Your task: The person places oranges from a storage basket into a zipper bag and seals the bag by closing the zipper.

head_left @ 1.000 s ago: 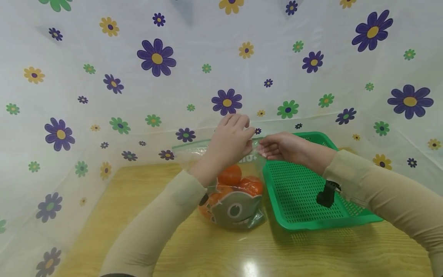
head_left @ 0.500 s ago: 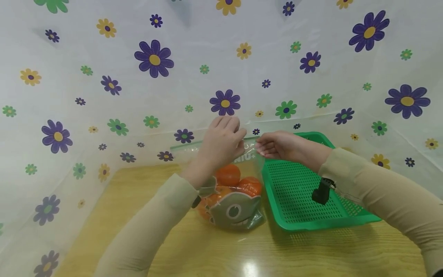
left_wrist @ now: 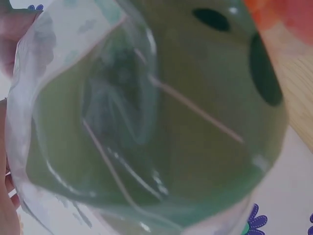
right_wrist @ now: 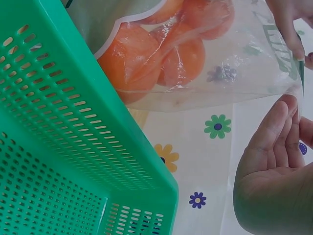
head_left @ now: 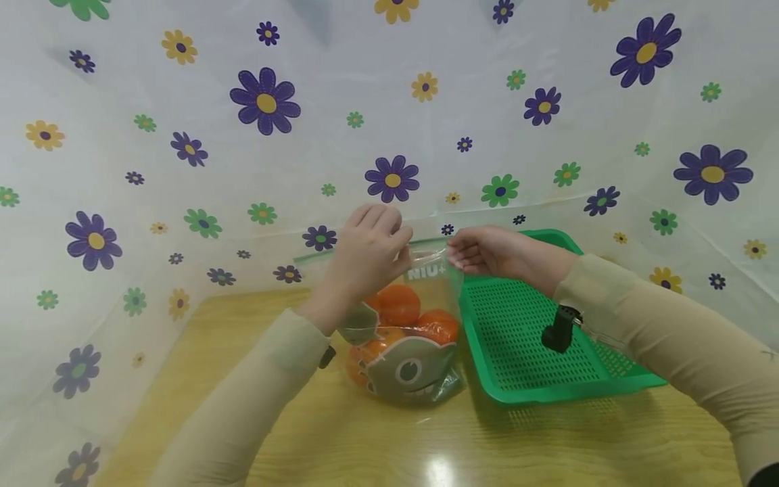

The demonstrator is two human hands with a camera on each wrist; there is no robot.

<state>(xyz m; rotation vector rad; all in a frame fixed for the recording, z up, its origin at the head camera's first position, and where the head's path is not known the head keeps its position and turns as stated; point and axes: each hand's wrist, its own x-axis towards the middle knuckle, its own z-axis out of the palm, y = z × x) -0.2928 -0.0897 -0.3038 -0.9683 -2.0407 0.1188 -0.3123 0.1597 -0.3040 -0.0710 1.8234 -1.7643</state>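
Note:
A clear zip bag (head_left: 420,365) with a grey-green cartoon print stands upright on the table, its green-edged top stretched between both hands. Several round orange fruits (head_left: 398,304) lie inside it. My left hand (head_left: 368,253) pinches the top edge near its middle, thumb and fingers on the seal strip; it also shows at the top right of the right wrist view. At the bag's right top corner, my right hand (head_left: 487,251) pinches the edge between thumb and fingers (right_wrist: 288,132). The printed bag wall (left_wrist: 195,122) fills most of the left wrist view, hiding much of the left fingers.
Close to the bag's right side, a green perforated plastic basket (head_left: 487,368) stands under my right forearm. Behind the wooden table (head_left: 225,338) hangs a white flowered sheet (head_left: 328,155), which also runs along both sides.
My left hand has slid left along the bag's top edge, uncovering more of the printed lettering. My right hand stays at the right corner, and the bag and basket hardly move.

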